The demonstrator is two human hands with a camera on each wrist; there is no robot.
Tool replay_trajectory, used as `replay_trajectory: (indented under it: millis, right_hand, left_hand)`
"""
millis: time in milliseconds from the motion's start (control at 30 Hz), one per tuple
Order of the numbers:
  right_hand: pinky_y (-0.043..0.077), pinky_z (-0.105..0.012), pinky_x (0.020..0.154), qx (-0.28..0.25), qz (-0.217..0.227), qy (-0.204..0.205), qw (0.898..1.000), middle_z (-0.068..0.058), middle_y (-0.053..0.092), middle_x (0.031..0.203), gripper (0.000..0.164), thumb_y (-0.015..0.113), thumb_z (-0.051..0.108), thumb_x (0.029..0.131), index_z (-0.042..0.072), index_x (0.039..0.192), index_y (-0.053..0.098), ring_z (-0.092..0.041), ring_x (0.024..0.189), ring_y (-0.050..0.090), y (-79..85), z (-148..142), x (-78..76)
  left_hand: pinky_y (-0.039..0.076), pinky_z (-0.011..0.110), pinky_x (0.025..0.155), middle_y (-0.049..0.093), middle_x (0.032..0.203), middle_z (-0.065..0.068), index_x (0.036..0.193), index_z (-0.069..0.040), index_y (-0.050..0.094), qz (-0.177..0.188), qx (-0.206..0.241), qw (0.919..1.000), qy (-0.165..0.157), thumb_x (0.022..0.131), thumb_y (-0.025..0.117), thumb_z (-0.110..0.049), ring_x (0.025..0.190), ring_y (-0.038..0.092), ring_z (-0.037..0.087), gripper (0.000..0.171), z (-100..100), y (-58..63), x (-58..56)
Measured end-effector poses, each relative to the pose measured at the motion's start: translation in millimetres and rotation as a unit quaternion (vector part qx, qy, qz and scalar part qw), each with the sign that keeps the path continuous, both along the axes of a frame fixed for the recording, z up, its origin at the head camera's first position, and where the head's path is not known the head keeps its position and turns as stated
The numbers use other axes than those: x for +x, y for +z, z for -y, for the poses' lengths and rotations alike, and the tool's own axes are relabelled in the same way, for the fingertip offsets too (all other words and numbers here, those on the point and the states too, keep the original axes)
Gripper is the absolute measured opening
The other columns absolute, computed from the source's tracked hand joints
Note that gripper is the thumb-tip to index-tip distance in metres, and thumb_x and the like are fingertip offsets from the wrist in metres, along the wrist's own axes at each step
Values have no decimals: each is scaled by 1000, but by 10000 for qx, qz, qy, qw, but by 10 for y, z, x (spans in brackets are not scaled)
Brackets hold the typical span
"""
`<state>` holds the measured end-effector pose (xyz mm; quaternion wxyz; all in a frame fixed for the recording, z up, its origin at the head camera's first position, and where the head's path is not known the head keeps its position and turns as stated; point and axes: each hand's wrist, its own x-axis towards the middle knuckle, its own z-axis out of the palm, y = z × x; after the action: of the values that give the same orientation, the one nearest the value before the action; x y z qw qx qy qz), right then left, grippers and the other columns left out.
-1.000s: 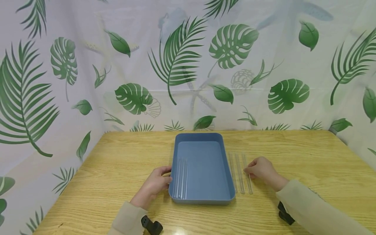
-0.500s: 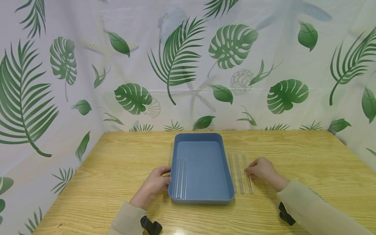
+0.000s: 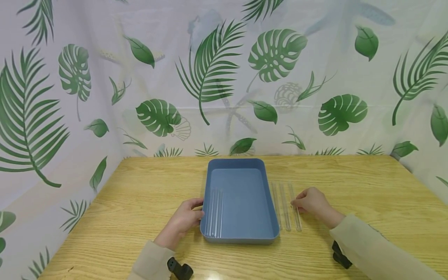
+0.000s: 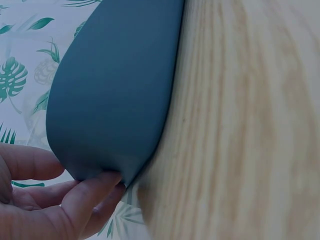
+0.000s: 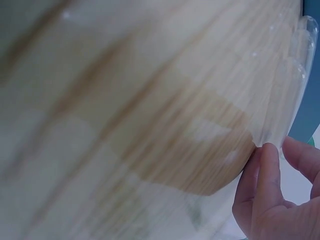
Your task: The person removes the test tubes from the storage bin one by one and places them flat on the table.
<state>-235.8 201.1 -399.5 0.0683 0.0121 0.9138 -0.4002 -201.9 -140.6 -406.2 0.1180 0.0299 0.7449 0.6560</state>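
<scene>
A blue rectangular tray (image 3: 241, 240) sits at the middle of the wooden table. Three clear test tubes (image 3: 217, 214) lie side by side along its left inside. At the tray's left wall, near the front corner, my left hand (image 3: 184, 216) holds on, its thumb and fingers (image 4: 92, 197) against the outer wall in the left wrist view. Three more clear tubes lie on the table along the tray's right side. My right hand (image 3: 314, 203) pinches the outermost test tube (image 3: 298, 221) near its middle; rounded tube ends (image 5: 292, 75) show in the right wrist view.
Wood-grain table (image 3: 154, 182) extends on both sides of the tray. Behind and to the left hangs a white cloth (image 3: 217, 89) printed with green leaves. A black wrist device (image 3: 180, 268) is worn at each sleeve.
</scene>
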Motion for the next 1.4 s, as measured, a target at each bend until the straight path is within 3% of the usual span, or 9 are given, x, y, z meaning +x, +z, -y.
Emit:
replay_trajectory:
  millis: [1400]
  right_hand:
    - [51, -31, 55, 73, -87, 60, 9999, -10, 60, 70, 18, 62, 6, 78, -12, 80, 62, -15, 58, 57, -14, -9, 4]
  left_hand:
    - [47, 40, 80, 33, 129, 30, 128, 16, 31, -41, 50, 10000, -68, 83, 38, 12, 100, 51, 29, 45, 13, -32, -23]
